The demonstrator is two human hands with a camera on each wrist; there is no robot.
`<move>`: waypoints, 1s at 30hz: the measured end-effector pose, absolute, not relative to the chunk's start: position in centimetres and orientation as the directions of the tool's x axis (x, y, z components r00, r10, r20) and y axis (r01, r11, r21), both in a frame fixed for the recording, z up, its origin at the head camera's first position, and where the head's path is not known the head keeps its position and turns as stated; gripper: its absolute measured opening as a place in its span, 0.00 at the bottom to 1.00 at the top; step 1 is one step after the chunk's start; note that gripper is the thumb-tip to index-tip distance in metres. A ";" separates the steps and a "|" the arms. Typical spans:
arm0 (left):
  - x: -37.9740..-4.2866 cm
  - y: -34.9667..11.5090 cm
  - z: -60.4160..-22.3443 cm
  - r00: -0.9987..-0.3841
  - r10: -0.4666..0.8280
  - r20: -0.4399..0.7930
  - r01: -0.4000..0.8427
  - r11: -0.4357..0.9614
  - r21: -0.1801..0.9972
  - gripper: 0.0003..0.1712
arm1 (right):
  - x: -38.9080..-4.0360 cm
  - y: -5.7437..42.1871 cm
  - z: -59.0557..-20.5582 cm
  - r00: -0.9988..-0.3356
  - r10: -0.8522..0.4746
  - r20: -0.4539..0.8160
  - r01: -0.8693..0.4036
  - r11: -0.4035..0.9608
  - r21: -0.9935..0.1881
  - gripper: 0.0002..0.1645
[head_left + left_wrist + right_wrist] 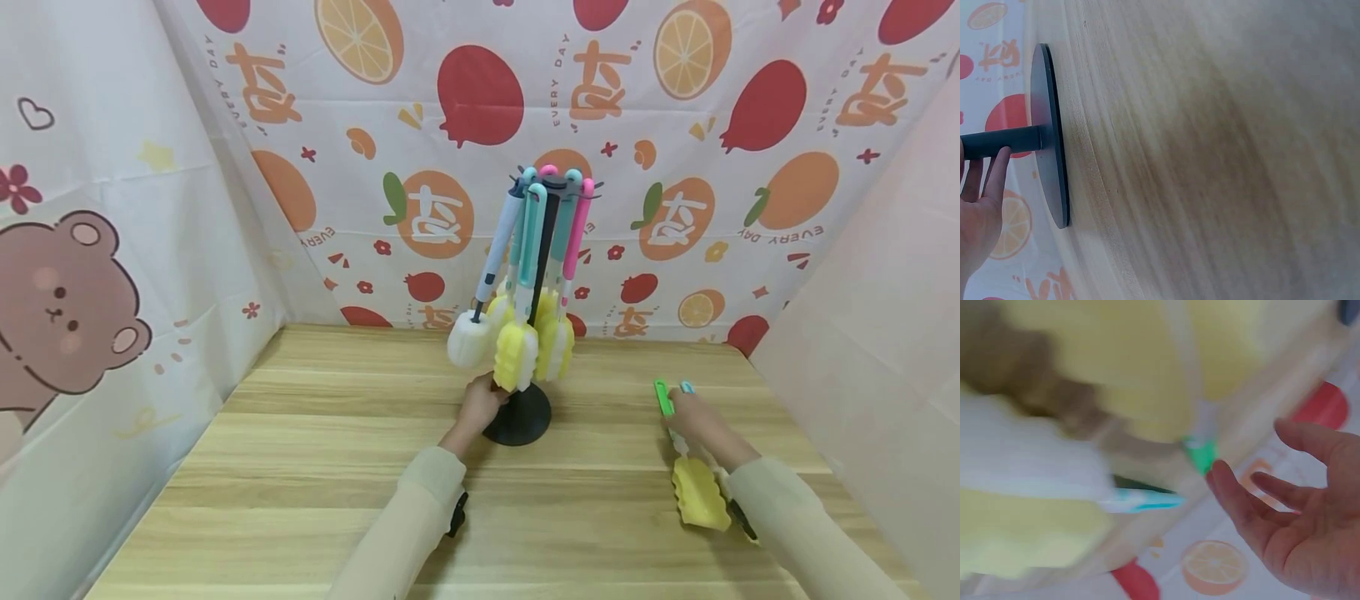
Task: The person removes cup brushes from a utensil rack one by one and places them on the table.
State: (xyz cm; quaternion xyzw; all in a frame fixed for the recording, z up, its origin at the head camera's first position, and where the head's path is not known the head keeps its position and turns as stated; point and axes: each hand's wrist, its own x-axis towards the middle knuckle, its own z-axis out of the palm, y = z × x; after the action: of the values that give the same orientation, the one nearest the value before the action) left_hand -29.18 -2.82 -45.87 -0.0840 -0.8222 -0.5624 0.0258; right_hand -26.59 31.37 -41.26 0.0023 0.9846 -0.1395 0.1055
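A black display stand (520,421) with a round base stands mid-table. My left hand (480,404) holds its pole low down, fingers against the black pole (1022,139) in the left wrist view. Sponge bottle brushes hang from its top: a white-headed brush (469,340), a teal-handled yellow-and-white brush (516,357) and others, one with a pink handle (579,229). At right, a green-handled brush (701,497) with a yellow sponge lies beside a blue-handled brush (1029,450), largely hidden in the head view. My right hand (703,425) is over their handles, fingers spread in its wrist view.
The wood-grain table (315,483) reaches back to a fruit-print cloth (480,100). A white cloth with a bear print (60,308) hangs at the left, and a plain pale wall (877,317) borders the right side.
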 end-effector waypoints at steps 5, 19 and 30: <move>-29.2 -2.8 -46.0 -0.983 0.113 0.145 0.176 0.359 0.917 0.12 | -26.9 28.7 -37.9 -0.995 -0.094 0.021 -0.095 0.927 -0.362 0.32; -29.1 -2.8 -46.0 -0.982 0.125 0.143 0.177 0.337 0.924 0.14 | -26.9 19.1 -30.1 -0.897 -0.134 0.422 -0.441 0.363 -0.821 0.29; -29.0 -2.7 -45.9 -0.986 0.117 0.118 0.151 0.344 0.927 0.14 | -28.2 15.7 -29.4 -0.914 -0.038 0.405 -0.402 0.233 -0.885 0.28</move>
State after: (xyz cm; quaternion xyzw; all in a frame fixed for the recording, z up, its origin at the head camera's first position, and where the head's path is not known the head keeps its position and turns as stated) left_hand -29.04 -2.75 -45.85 -0.0819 -0.8195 -0.5670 0.0151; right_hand -28.20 15.68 -29.39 -0.1427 0.7705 -0.6026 -0.1511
